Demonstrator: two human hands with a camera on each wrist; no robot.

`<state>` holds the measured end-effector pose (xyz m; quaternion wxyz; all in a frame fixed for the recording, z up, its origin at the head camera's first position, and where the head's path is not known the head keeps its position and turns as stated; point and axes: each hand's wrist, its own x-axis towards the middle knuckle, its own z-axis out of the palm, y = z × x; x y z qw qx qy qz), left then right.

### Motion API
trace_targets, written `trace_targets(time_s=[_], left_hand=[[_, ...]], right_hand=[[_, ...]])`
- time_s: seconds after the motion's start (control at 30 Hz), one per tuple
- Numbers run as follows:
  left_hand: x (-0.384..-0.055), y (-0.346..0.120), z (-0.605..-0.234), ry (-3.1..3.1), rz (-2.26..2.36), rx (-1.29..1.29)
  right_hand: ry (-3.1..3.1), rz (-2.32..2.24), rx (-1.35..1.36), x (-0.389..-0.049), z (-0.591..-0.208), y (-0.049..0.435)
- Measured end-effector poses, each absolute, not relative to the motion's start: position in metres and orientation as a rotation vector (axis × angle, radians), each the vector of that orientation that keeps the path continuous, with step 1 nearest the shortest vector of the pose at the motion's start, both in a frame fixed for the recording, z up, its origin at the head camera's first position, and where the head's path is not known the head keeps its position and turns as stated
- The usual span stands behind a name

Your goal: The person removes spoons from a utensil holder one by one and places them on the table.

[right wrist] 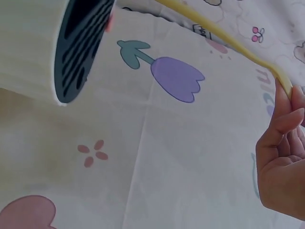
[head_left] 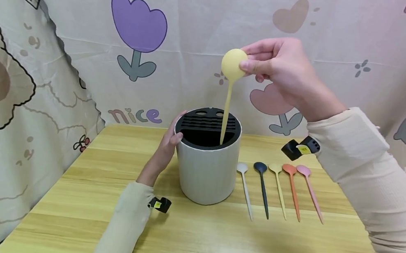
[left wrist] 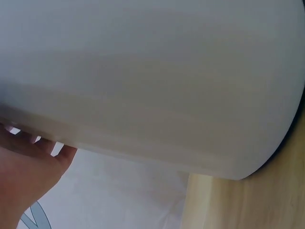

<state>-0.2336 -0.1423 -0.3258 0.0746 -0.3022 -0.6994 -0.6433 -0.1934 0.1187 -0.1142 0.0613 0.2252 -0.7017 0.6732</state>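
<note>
A yellow spoon (head_left: 233,65) hangs bowl up and handle down, its bowl pinched between the thumb and fingers of my right hand (head_left: 283,67). The handle's tip overlaps the wide front opening of a white cylindrical utensil holder (head_left: 207,174) with a black slotted top (head_left: 209,122). In the right wrist view, the spoon (right wrist: 224,34) runs up and left from the fingertips toward the holder. My left hand (head_left: 166,147) rests against the holder's left side, thumb by the front rim; its fingers also show along the wall in the left wrist view.
On the wooden table (head_left: 97,214), several spoons lie in a row right of the holder: light grey (head_left: 243,168), dark blue (head_left: 260,168), pale yellow (head_left: 275,168), orange (head_left: 289,169) and pink (head_left: 304,170). A printed cloth (head_left: 207,15) hangs behind the table.
</note>
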Motion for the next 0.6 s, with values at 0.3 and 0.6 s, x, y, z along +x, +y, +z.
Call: trace_targets(time_s=[0.3,0.6], left_hand=[[-0.232,-0.139,-0.326,-2.094,-1.922,-0.892],[-0.230,-0.140,-0.325,-2.105,-1.923,-0.884]], right_hand=[[-2.163,2.047,0.652,-0.194,-0.114,0.137],[-2.233,2.105,0.565,-0.203,-0.142,0.160]])
